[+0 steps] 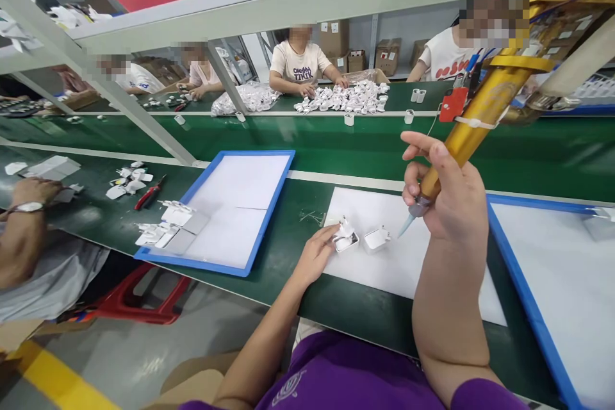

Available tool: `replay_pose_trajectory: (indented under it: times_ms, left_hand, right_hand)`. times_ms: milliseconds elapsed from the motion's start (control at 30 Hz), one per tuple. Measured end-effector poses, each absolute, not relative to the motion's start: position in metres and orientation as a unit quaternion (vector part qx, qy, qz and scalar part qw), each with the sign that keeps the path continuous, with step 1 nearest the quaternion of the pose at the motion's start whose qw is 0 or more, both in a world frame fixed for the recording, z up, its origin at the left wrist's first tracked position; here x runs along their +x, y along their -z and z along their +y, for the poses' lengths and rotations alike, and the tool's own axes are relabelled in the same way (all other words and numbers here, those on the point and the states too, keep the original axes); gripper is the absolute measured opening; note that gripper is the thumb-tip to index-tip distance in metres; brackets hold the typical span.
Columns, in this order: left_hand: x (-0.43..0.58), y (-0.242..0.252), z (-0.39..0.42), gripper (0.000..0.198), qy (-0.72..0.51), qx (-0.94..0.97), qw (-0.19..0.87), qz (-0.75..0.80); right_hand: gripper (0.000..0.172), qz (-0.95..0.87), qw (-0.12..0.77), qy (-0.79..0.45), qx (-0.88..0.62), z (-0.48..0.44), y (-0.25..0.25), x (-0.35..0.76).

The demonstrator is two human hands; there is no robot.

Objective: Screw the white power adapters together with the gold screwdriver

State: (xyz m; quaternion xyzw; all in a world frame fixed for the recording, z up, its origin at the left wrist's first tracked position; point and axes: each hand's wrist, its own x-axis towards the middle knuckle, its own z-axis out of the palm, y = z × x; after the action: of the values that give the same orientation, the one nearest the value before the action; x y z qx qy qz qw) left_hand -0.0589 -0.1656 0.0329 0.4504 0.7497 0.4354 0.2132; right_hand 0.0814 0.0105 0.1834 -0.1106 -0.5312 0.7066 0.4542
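My right hand is wrapped round the lower end of a gold glue dispenser, its index finger lifted off. The dispenser's pale blue nozzle slants down to the left, its tip just above the white sheet. Beside the tip lies a white plug adapter with pins showing. My left hand pinches a second white plug adapter, which looks opened, with a dark rim at its housing. Both adapters are on the sheet.
Left of me is a blue-framed tray with white adapter parts at its near corner. Another blue-framed tray is at right. Red-handled pliers lie beyond the left tray. A green conveyor runs ahead; co-workers sit across it and at left.
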Motion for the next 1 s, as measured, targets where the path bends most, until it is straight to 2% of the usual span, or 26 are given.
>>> replay_pose_trajectory:
  times_ms: [100,167,267,433,567,1000]
  left_hand:
    - [-0.055,-0.034,-0.163,0.055,-0.352,0.492,0.181,0.776]
    - [-0.05,-0.035,-0.158,0.047,-0.332,0.493,0.167,0.786]
    - [-0.037,-0.044,-0.155,0.036,-0.358,0.487,0.176,0.777]
    - [-0.015,-0.074,-0.158,0.045,-0.38,0.479,0.113,0.783]
    - [-0.006,-0.094,-0.159,0.043,-0.39,0.52,0.071,0.757]
    - [0.006,-0.114,-0.159,0.044,-0.407,0.503,0.071,0.759]
  right_hand:
    - [0.027,-0.482,0.47,-0.736,-0.074,0.005,-0.188,0.079]
    - [0.027,-0.47,0.47,-0.745,-0.058,0.002,-0.189,0.077]
    - [0.027,-0.482,0.47,-0.737,-0.056,-0.004,-0.189,0.075]
    - [0.03,-0.508,0.475,-0.716,-0.051,-0.013,-0.186,0.071]
    - [0.033,-0.518,0.481,-0.706,-0.044,-0.016,-0.186,0.07]
    - [0.04,-0.512,0.496,-0.701,-0.024,-0.013,-0.183,0.069]
